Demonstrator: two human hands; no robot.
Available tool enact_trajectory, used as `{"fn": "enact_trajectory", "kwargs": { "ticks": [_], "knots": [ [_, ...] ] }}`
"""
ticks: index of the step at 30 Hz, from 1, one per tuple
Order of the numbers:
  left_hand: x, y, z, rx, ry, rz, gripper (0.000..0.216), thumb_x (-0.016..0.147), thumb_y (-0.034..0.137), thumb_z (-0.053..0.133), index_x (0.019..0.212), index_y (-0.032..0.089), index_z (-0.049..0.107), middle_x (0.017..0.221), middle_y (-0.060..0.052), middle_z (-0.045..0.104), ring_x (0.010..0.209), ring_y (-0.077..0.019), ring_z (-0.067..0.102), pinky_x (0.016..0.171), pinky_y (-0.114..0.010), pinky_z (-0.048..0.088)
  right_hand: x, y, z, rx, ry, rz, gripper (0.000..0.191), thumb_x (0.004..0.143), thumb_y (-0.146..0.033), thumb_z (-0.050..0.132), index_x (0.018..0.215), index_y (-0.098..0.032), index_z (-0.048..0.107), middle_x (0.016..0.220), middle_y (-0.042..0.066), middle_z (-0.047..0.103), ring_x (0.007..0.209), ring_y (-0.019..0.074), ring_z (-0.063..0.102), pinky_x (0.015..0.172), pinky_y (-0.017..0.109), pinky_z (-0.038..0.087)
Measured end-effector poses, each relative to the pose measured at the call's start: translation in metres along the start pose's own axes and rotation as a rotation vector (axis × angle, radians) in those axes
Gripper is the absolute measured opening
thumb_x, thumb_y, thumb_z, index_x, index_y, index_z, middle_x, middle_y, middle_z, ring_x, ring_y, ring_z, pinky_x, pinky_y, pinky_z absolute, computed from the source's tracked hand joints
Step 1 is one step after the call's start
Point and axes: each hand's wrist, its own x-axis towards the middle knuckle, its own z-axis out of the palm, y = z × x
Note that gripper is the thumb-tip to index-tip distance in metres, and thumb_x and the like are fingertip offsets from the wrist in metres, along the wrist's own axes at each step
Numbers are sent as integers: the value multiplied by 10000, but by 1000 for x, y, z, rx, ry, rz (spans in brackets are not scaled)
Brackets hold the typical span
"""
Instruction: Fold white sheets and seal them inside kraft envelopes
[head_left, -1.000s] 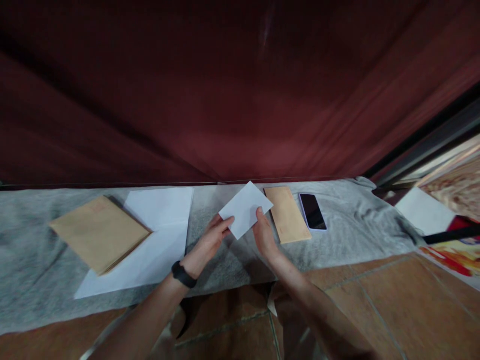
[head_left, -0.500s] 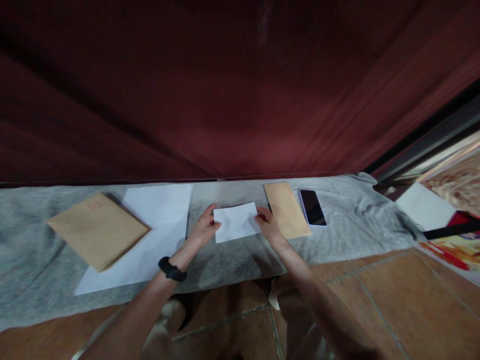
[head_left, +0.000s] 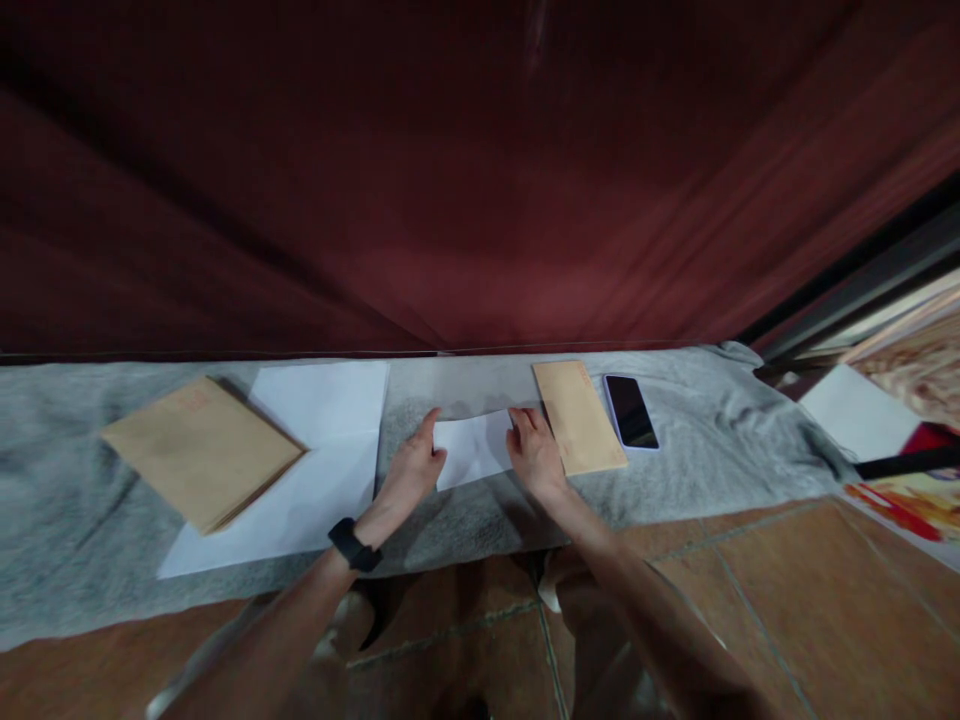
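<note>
A folded sheet of white paper [head_left: 472, 450] is held level between both hands, a little above the grey cloth. My left hand [head_left: 417, 458] grips its left end, thumb on the near face and the index finger at the far corner. At the right end, my right hand [head_left: 534, 448] is closed on the paper, its fingers along the far edge. Just right of that hand lies a brown envelope [head_left: 581, 420]. To the left, a stack of brown envelopes [head_left: 202, 450] rests on larger white sheets [head_left: 337, 410].
A phone [head_left: 631, 412] lies on the grey cloth [head_left: 720, 430] beyond the single envelope. A dark red curtain [head_left: 450, 200] hangs along the back. Tiled floor [head_left: 750, 580] shows in front, and a white sheet with printed paper sits at the far right.
The white paper has tilted and looks narrower. Both hands have shifted slightly, with the right fingers moving further over the paper's far edge. The view has moved a little.
</note>
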Motion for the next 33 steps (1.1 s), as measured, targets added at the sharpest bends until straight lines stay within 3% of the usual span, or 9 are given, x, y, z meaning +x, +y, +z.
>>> {"fn": "enact_trajectory", "kwargs": {
  "ticks": [5, 8, 11, 15, 18, 20, 24, 29, 33],
  "knots": [
    [-3, 5, 0, 74, -21, -23, 699, 906, 139, 515, 1570, 119, 296, 1043, -116, 746, 972, -252, 713, 877, -331, 511, -10, -9, 15, 50, -70, -222, 466, 1038, -267, 379, 1477, -169, 503, 1536, 116, 509, 1426, 212, 461, 1178, 409, 410],
    [-7, 5, 1, 189, -16, -34, 689, 940, 189, 510, 1585, 145, 273, 1076, -132, 747, 991, -270, 719, 879, -357, 523, -19, -11, 26, -53, -127, -257, 522, 1054, -342, 400, 1532, -135, 426, 1596, 135, 426, 1500, 239, 358, 1222, 459, 332],
    [-11, 3, 2, 279, 31, -19, 627, 946, 211, 510, 1552, 164, 358, 1147, -153, 730, 1030, -295, 712, 902, -405, 535, -25, -9, 32, -149, -131, -255, 575, 1059, -384, 409, 1555, -94, 378, 1623, 152, 368, 1525, 265, 304, 1245, 469, 273],
    [-18, 7, 13, 294, 267, 208, 474, 985, 241, 448, 1436, 111, 509, 1416, -217, 579, 1315, -350, 556, 1082, -503, 451, -27, -7, 33, -204, -124, -251, 578, 1059, -391, 407, 1565, -113, 367, 1639, 148, 333, 1539, 271, 268, 1247, 482, 256],
    [-22, 15, 34, 261, 350, 435, 507, 1021, 303, 395, 1492, 123, 445, 1600, -188, 395, 1512, -331, 315, 1215, -545, 296, -28, -7, 33, -236, -146, -268, 575, 1040, -314, 424, 1579, -128, 341, 1661, 147, 275, 1550, 275, 236, 1251, 496, 241],
    [-25, 21, 51, 261, 300, 546, 579, 1033, 360, 383, 1558, 118, 338, 1639, -163, 338, 1548, -289, 239, 1252, -513, 242, -29, -6, 33, -273, -174, -291, 602, 1011, -243, 426, 1590, -130, 312, 1674, 143, 234, 1556, 280, 211, 1257, 506, 225],
    [-24, 27, 76, 255, 220, 519, 676, 1048, 452, 332, 1586, 54, 242, 1638, -207, 317, 1547, -277, 245, 1250, -482, 254, -31, -4, 31, -336, -202, -310, 648, 965, -196, 426, 1596, -127, 296, 1676, 139, 235, 1558, 299, 193, 1262, 533, 198],
    [-22, 24, 78, 258, 244, 487, 742, 1036, 531, 351, 1600, 69, 215, 1648, -200, 296, 1557, -283, 209, 1257, -479, 227, -30, -4, 29, -363, -229, -306, 614, 977, -192, 400, 1584, -129, 332, 1673, 145, 240, 1552, 318, 208, 1251, 556, 195],
    [-24, 13, 73, 309, 222, 518, 720, 1037, 538, 348, 1571, 57, 299, 1636, -207, 318, 1553, -295, 221, 1262, -505, 207, -28, -2, 27, -327, -211, -252, 557, 1029, -250, 356, 1573, -131, 361, 1665, 145, 266, 1536, 302, 261, 1242, 525, 223]
  ]
}}
